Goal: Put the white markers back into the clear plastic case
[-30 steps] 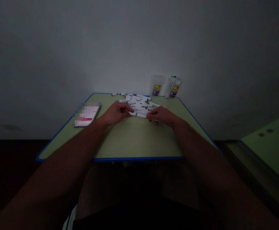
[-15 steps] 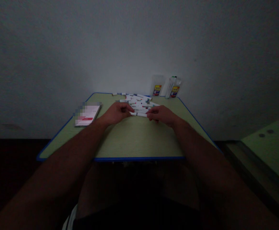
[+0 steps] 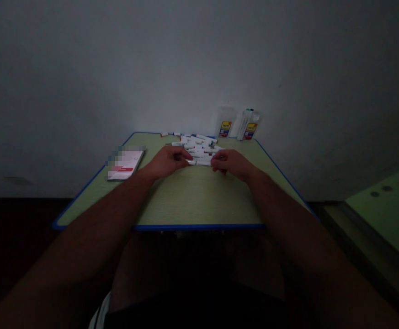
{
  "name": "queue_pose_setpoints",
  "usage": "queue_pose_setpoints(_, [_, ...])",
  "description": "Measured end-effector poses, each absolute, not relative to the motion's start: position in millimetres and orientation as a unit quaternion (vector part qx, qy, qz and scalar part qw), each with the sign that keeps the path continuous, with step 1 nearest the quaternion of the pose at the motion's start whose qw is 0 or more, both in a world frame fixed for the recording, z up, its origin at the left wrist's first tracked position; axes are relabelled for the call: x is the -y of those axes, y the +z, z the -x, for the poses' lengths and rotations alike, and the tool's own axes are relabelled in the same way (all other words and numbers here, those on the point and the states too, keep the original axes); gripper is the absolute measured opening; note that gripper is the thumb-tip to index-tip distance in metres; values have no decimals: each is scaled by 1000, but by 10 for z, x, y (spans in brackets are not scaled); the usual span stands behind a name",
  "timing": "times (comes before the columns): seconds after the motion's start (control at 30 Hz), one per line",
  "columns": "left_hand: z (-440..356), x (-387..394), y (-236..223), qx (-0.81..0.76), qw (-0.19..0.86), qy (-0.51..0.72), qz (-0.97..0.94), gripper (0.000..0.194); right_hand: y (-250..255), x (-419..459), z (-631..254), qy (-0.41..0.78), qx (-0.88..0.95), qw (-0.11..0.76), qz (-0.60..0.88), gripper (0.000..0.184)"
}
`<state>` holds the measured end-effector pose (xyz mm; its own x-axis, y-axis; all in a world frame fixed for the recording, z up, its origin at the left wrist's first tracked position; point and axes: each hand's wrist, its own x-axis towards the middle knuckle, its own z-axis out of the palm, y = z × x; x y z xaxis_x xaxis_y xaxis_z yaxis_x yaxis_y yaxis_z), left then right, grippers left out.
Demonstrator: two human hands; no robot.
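Observation:
A white marker [image 3: 201, 162] lies crosswise between my two hands, just above the green table [image 3: 185, 201]. My left hand [image 3: 167, 162] pinches its left end with the fingers closed. My right hand [image 3: 231, 163] is closed round its right end. Right behind my hands lies a loose pile of several white markers [image 3: 197, 144] with coloured caps and bands.
A phone [image 3: 124, 163] with a lit screen lies at the table's left. Two clear plastic marker cases [image 3: 236, 122] stand upright at the back edge against the grey wall. Another green table [image 3: 387, 205] is at the far right.
My right hand has slid left along the marker, closer to my left hand. The visible stretch of marker between them is shorter.

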<state>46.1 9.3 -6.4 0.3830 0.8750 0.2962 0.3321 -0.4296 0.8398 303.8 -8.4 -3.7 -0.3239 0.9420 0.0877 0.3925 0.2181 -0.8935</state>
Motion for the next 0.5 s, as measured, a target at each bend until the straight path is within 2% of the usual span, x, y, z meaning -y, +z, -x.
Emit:
queue_pose_setpoints(0.13, [-449, -120, -75, -413, 345, 379, -752, 19, -14, 101, -3027, 420, 686, 372, 463, 24])
queue_pose_setpoints(0.23, [-433, -145, -84, -435, 320, 384, -749, 20, -1, 115, -3026, 453, 678, 392, 427, 35])
queue_pose_setpoints(0.5, [-397, -174, -113, -458, 263, 381, -759, 19, 40, 178, -3012, 517, 685, 372, 353, 47])
